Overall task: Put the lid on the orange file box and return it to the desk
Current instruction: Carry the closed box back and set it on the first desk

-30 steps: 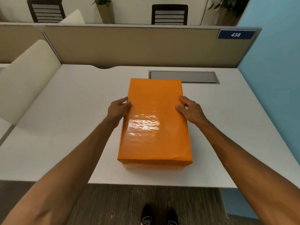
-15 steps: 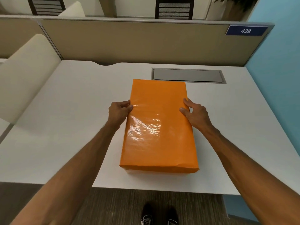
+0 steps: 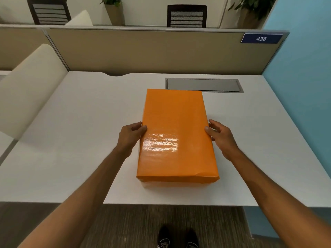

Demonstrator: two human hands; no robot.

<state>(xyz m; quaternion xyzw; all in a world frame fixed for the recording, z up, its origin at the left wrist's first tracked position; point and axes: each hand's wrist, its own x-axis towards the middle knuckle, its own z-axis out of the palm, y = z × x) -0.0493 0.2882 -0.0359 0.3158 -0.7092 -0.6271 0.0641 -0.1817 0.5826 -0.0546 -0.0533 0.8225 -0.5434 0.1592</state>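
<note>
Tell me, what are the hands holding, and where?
The orange file box, midway along its long sides: the left hand grips the left edge, the right hand presses the right edge.

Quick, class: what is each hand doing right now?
Left hand: grips the left edge of the glossy orange rectangular file box.
Right hand: open, thumb touching the box's right edge.
</note>
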